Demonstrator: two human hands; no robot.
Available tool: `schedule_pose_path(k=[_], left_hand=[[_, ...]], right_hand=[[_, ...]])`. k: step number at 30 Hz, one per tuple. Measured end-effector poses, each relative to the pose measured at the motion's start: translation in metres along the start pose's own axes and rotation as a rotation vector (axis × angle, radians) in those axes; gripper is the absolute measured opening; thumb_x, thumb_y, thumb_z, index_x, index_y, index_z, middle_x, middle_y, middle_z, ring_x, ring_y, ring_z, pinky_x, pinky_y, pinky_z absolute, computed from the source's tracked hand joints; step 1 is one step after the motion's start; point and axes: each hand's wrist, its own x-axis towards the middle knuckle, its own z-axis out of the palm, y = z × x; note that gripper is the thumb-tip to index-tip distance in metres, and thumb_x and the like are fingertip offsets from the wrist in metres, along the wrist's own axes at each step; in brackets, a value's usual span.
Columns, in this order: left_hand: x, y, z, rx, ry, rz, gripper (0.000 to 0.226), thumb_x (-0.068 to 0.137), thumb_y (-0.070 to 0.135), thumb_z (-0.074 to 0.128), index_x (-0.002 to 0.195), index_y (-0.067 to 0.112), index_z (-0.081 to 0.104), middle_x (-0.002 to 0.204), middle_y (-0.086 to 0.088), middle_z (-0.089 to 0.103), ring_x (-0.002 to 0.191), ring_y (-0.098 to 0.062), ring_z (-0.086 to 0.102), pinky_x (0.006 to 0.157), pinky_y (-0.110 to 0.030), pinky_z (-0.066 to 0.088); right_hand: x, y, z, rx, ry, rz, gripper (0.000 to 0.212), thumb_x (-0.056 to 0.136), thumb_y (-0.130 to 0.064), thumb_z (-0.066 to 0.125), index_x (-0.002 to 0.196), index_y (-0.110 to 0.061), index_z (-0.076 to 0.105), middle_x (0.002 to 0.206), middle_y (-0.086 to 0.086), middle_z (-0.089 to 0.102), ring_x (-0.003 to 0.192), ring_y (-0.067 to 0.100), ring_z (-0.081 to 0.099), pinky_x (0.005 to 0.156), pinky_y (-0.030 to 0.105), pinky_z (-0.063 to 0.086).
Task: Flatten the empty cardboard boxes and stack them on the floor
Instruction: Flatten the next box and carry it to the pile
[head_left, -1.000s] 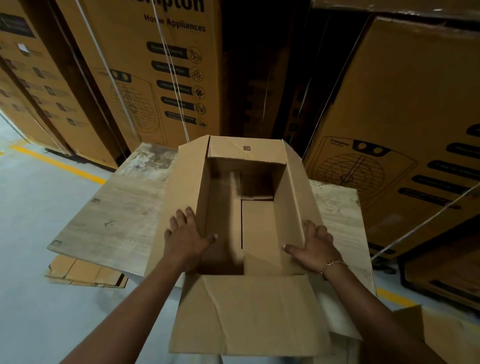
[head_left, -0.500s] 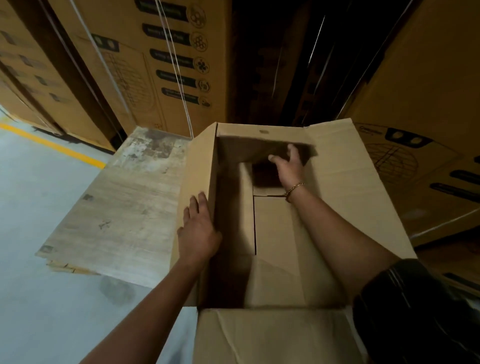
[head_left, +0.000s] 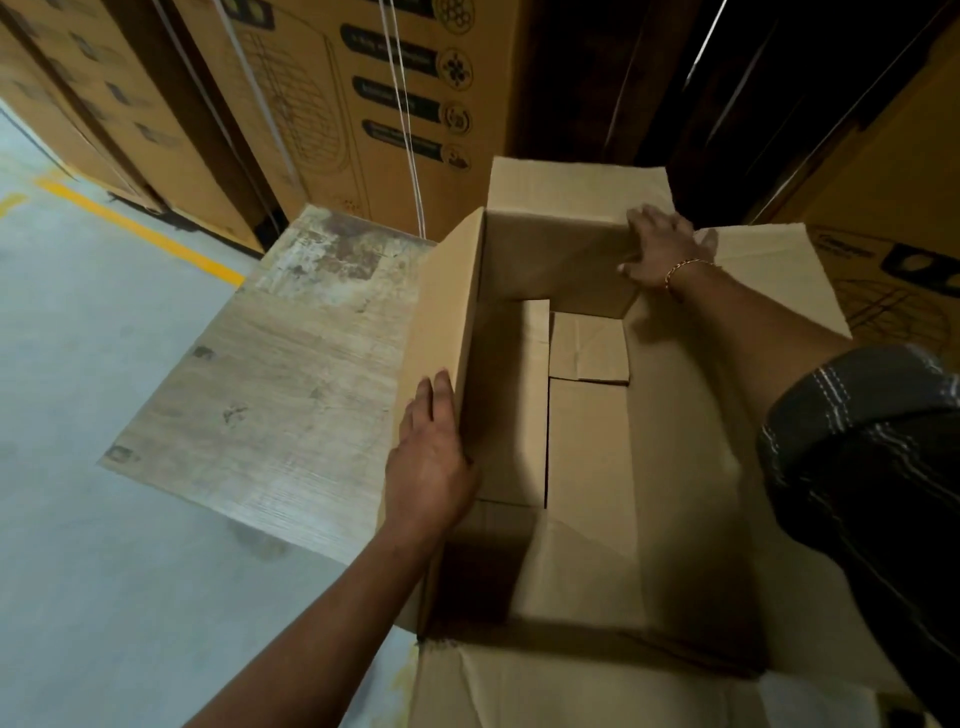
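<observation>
An open, empty brown cardboard box (head_left: 587, 447) stands on a worn wooden board (head_left: 291, 384), its top flaps spread outward and its bottom flaps folded shut inside. My left hand (head_left: 428, 467) lies flat with straight fingers against the outside of the box's left wall near the rim. My right hand (head_left: 657, 249), with a bracelet at the wrist, grips the far right corner of the box at the top edge, fingers over the far wall and thumb inside.
Tall printed appliance cartons (head_left: 363, 104) strapped with white bands stand close behind the board, and another carton (head_left: 893, 260) is at the right. Grey concrete floor (head_left: 78, 364) with a yellow line (head_left: 135, 228) lies to the left.
My right hand came up out of the box's far inside and took hold of its far right corner. The left hand stayed on the left wall. The view moved closer.
</observation>
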Motion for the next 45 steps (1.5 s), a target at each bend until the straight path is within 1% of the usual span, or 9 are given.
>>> schedule_pose_path(k=[5,12,17,21,26,31,35,40,45], left_hand=[[-0.002,0.0,-0.001,-0.011,0.0,-0.006,0.099,0.086,0.007,0.063,0.162,0.023,0.001,0.169,-0.002,0.01,0.151,-0.025,0.023,0.109,-0.043,0.041],[-0.002,0.002,-0.001,-0.014,-0.007,-0.019,0.1,0.086,0.008,0.063,0.162,0.025,0.0,0.168,-0.001,0.011,0.149,-0.025,0.027,0.108,-0.043,0.042],[-0.001,0.004,-0.005,0.007,-0.041,-0.038,0.103,0.085,0.012,0.066,0.162,0.025,-0.001,0.169,-0.001,0.008,0.151,-0.025,0.024,0.11,-0.043,0.04],[-0.004,0.004,-0.004,0.039,-0.019,-0.033,0.102,0.086,0.015,0.067,0.161,0.024,-0.001,0.168,-0.003,0.01,0.15,-0.026,0.024,0.108,-0.045,0.043],[-0.004,-0.001,-0.003,0.139,0.015,-0.019,0.094,0.092,0.027,0.065,0.16,0.023,0.0,0.166,-0.008,0.017,0.148,-0.032,0.029,0.105,-0.053,0.048],[-0.016,0.004,-0.015,0.2,-0.085,-0.012,0.098,0.092,0.042,0.063,0.16,0.017,-0.004,0.168,-0.012,0.008,0.151,-0.038,0.019,0.111,-0.058,0.04],[-0.074,-0.003,-0.011,0.193,-0.164,-0.066,0.104,0.093,0.054,0.06,0.16,0.016,-0.01,0.169,-0.013,0.001,0.152,-0.038,0.013,0.114,-0.055,0.032],[-0.143,-0.034,0.006,0.042,-0.147,-0.162,0.08,0.094,0.049,0.053,0.157,0.018,0.014,0.154,-0.014,0.039,0.128,-0.039,0.051,0.1,-0.049,0.047],[-0.14,-0.026,-0.001,-0.123,-0.048,-0.186,0.043,0.094,0.024,0.05,0.136,0.017,0.05,0.126,-0.011,0.065,0.109,-0.035,0.063,0.088,-0.04,0.05]], right_hand=[[0.009,-0.003,0.011,-0.061,0.037,0.031,0.081,0.075,-0.04,0.077,0.143,-0.036,0.033,0.148,0.002,0.039,0.138,0.033,0.026,0.107,0.066,0.021],[0.026,-0.003,0.007,-0.02,0.001,0.023,0.075,0.074,-0.032,0.077,0.139,-0.032,0.038,0.142,0.006,0.043,0.135,0.037,0.029,0.105,0.066,0.024],[-0.013,0.005,0.01,-0.031,-0.033,-0.021,0.116,0.07,-0.034,0.083,0.157,-0.028,0.007,0.165,0.002,0.004,0.151,0.03,0.005,0.116,0.064,0.011],[-0.089,0.004,0.022,0.094,-0.013,0.083,0.124,0.071,-0.032,0.081,0.157,-0.026,-0.008,0.163,0.001,-0.02,0.151,0.033,0.0,0.115,0.058,0.018],[-0.226,0.039,0.063,0.463,-0.071,0.22,0.108,0.078,-0.028,0.073,0.157,-0.028,-0.002,0.165,0.002,0.009,0.145,0.035,0.027,0.112,0.053,0.035],[-0.35,0.062,0.085,0.454,-0.174,0.141,0.096,0.089,-0.036,0.062,0.158,-0.024,-0.004,0.166,-0.003,-0.003,0.152,0.022,0.008,0.121,0.042,0.021],[-0.41,0.059,0.087,0.503,-0.169,0.142,0.089,0.094,-0.034,0.058,0.158,-0.022,-0.002,0.166,-0.002,0.0,0.151,0.02,0.012,0.119,0.037,0.023],[-0.427,0.044,0.085,0.86,-0.123,0.258,0.076,0.093,-0.025,0.055,0.156,-0.041,0.015,0.15,-0.004,0.045,0.12,0.024,0.057,0.096,0.037,0.049],[-0.435,0.03,0.081,1.208,-0.048,0.366,0.067,0.091,-0.003,0.053,0.147,-0.037,0.04,0.139,0.002,0.058,0.112,0.022,0.061,0.093,0.038,0.052]])
